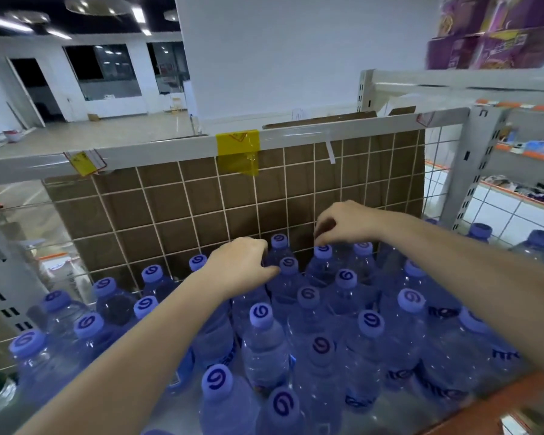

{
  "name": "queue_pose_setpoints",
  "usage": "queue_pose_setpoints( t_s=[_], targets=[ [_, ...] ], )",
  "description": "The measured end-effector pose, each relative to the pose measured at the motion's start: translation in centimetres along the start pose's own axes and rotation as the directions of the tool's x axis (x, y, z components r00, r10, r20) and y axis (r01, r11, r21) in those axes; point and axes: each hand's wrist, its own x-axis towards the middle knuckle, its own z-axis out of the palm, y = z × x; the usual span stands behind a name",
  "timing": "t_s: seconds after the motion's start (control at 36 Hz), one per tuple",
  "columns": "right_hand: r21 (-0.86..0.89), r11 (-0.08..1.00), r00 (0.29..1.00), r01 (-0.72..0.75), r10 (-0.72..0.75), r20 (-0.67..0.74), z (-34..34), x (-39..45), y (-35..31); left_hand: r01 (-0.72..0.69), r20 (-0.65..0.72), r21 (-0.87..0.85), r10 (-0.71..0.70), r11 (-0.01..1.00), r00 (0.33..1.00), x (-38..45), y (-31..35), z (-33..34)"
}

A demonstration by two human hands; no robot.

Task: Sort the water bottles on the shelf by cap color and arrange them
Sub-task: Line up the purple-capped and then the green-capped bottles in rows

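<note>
Several clear water bottles with light blue-violet caps (261,314) stand packed upright on the shelf (471,412). My left hand (239,266) reaches into the back rows, its fingers curled over the top of a bottle that the hand hides. Its fingertips lie next to another cap (288,265). My right hand (343,224) hovers at the back row with fingers curled down, fingertips at the cap of a bottle (323,251). Whether it pinches that cap I cannot tell.
A white wire grid (201,215) backed by brown cardboard closes the shelf's rear. A white top rail (170,152) carries a yellow tag. White uprights (471,171) stand at right, with more bottles (537,243) beyond. Purple packs (490,32) sit on the upper shelf.
</note>
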Motion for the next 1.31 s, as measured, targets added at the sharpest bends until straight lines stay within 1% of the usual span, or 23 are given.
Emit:
queue_pose_setpoints(
  t_s=[0.11,0.17,0.22,0.28,0.36,0.39,0.47,0.53,0.61,0.67,0.75,0.83,0.94,1.03,1.11,1.22,1.31],
  targets=[
    [0.042,0.999,0.998,0.010,-0.013,0.062,-0.1,-0.1,1.1,-0.004,-0.061,0.012,0.005,1.000,0.998,0.6,1.5,0.3],
    [0.054,0.998,0.997,0.030,-0.034,0.076,-0.1,0.0,1.5,-0.013,-0.066,-0.012,0.012,1.000,0.998,1.0,2.3,0.2],
    [0.054,0.997,0.995,0.054,-0.059,0.082,-0.3,0.1,1.9,-0.019,-0.023,-0.071,0.017,0.997,1.000,1.3,3.2,-0.1],
    [0.077,0.994,0.992,0.074,-0.081,0.097,-0.6,0.3,2.3,-0.024,0.057,-0.114,0.030,0.993,0.998,1.4,4.3,-0.5],
    [0.087,0.990,0.982,0.116,-0.127,0.137,-0.7,0.7,2.6,-0.042,0.191,-0.080,0.057,0.996,0.980,1.4,5.7,-0.5],
    [0.071,0.989,0.978,0.133,-0.143,0.155,-0.6,0.9,2.7,-0.041,0.211,-0.068,0.055,0.997,0.976,1.4,6.2,-0.4],
    [0.011,0.983,0.960,0.184,-0.182,0.215,0.4,1.6,2.8,-0.027,0.197,-0.066,0.040,0.997,0.980,1.5,7.5,0.4],
    [0.005,0.978,0.953,0.206,-0.202,0.227,0.9,1.9,2.8,-0.023,0.208,-0.085,0.040,0.996,0.977,1.7,8.5,0.9],
    [0.017,0.972,0.944,0.235,-0.232,0.234,1.8,2.2,2.9,-0.013,0.278,-0.083,0.036,0.996,0.960,2.0,10.3,1.8],
    [-0.018,0.958,0.938,0.287,-0.278,0.207,2.2,2.6,3.0,-0.021,0.321,-0.044,0.034,0.999,0.947,2.2,11.4,2.6],
    [-0.028,0.939,0.926,0.344,-0.334,0.175,2.1,2.9,3.2,-0.037,0.280,-0.015,0.040,0.999,0.959,2.6,12.1,3.2],
    [0.015,0.933,0.925,0.360,-0.359,0.123,1.5,3.2,3.4,-0.002,0.236,-0.032,0.010,0.999,0.972,2.5,12.0,2.9],
    [0.091,0.932,0.936,0.351,-0.352,0.002,0.0,3.8,3.0,0.051,0.163,-0.120,-0.031,0.991,0.986,2.8,11.1,1.9],
    [0.075,0.935,0.938,0.346,-0.345,-0.027,-0.7,4.6,2.5,0.043,0.112,-0.156,-0.025,0.987,0.993,3.7,10.4,1.1],
    [0.054,0.947,0.949,0.315,-0.315,-0.011,-0.7,5.1,2.4,0.035,0.128,-0.134,-0.018,0.990,0.992,4.6,10.0,1.0],
    [0.079,0.958,0.959,0.277,-0.280,0.031,-0.5,6.0,3.0,0.045,0.186,-0.154,-0.016,0.987,0.982,5.5,9.5,1.7],
    [0.044,0.959,0.959,0.279,-0.281,0.042,0.0,6.6,3.3,0.024,0.206,-0.102,-0.002,0.995,0.978,5.9,9.4,2.4]
  ],
)
